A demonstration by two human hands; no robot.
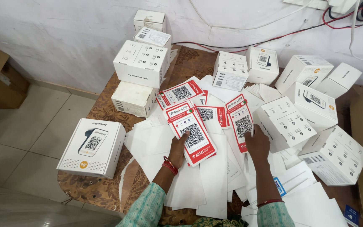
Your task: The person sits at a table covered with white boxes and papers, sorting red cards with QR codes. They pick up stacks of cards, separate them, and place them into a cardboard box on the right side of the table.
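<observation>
My left hand [177, 148] pinches a stack of red cards [191, 133] mid-desk; my right hand [257, 141], fingers spread, presses one card [241, 122]. I should slide it over flat.

White wall [64, 38] with cables [274, 38]; pale tiled floor [26, 138]; patterned brown table [101, 105].

glossy paper cards [192, 132], matt cardboard boxes [141, 63]

Red-and-white cards [192, 132] with black square code patterns. White boxes [140, 63], plain white sheets [215, 176]. Brown table [106, 105] with a floral pattern, visible at its left edge. Red bangles [169, 165]; green patterned sleeves [145, 210]. Red and black cables [274, 38] on the white wall.
</observation>
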